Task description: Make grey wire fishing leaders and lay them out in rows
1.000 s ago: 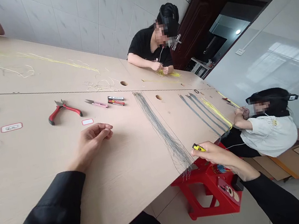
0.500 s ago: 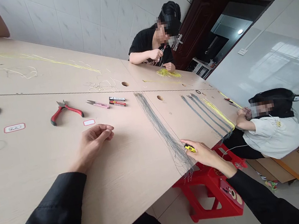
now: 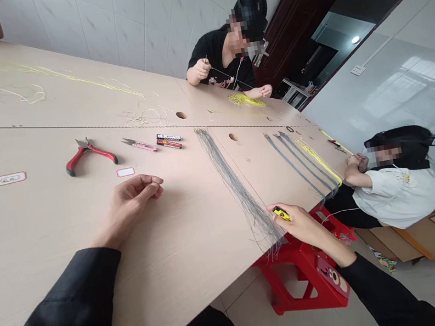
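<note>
Landmark: grey strand bundle [image 3: 230,186], laid lengthwise on the desk [image 3: 197,239], loose ends fanning near the edge.

Right hand [image 3: 300,221]: just right of the bundle's fanned end. Grip closed round a small yellow-and-black object [image 3: 281,213]; cannot tell if fingertips brush the strands.

Left hand [image 3: 135,199]: left of the bundle, well apart. Grip has fingers curled, thumb close to the index finger; cannot tell whether anything is pinched.

Left of the bundle's far end: two printed sticks [image 3: 169,141], then pink-handled snips [image 3: 140,145], then red-handled pliers [image 3: 98,153].

Right of the bundle: three thinner grey bundles [image 3: 296,168], then yellow strands [image 3: 319,160]. Farther right, co-worker in white [image 3: 398,196].
</note>
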Demonstrator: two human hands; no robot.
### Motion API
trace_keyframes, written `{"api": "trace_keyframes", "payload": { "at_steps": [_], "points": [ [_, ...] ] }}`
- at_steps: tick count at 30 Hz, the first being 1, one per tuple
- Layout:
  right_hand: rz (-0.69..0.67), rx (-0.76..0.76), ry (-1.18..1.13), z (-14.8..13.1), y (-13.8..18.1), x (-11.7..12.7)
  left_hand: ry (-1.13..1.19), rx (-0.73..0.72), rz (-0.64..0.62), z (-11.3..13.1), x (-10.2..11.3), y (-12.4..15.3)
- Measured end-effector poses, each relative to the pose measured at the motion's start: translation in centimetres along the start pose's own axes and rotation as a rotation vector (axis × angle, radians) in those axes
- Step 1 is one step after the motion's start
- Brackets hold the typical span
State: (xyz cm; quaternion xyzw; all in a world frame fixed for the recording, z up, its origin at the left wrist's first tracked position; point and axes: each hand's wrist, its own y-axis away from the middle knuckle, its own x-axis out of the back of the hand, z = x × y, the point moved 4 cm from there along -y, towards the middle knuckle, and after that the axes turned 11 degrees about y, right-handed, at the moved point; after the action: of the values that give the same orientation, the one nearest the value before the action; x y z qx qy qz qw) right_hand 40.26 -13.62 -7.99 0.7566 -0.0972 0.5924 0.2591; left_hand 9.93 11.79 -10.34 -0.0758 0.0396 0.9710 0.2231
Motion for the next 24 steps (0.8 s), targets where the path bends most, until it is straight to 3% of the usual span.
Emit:
{"api": "trace_keyframes", "payload": {
  "at_steps": [8,16,19,22,24],
  "points": [
    [0.081,0.024,0.069,-1.0,-1.8,0.4,0.024,-0.009,-0.045,-1.3,0.5,-0.4],
    [0.089,0.047,0.008,-4.4,-2.9,0.1,0.077,-0.029,-0.083,-1.8,0.6,-0.8],
    [0.150,0.098,-0.106,-7.5,-3.1,-0.6,0.115,-0.045,-0.062,-2.3,0.5,-0.9],
    [0.193,0.239,-0.226,-12.3,-3.6,-2.1,0.122,-0.082,-0.030,-1.8,0.4,-0.1],
    [0.188,0.320,-0.303,-16.1,-4.3,-3.4,0.134,-0.087,-0.082,-1.4,0.0,0.6]
  ]
}}
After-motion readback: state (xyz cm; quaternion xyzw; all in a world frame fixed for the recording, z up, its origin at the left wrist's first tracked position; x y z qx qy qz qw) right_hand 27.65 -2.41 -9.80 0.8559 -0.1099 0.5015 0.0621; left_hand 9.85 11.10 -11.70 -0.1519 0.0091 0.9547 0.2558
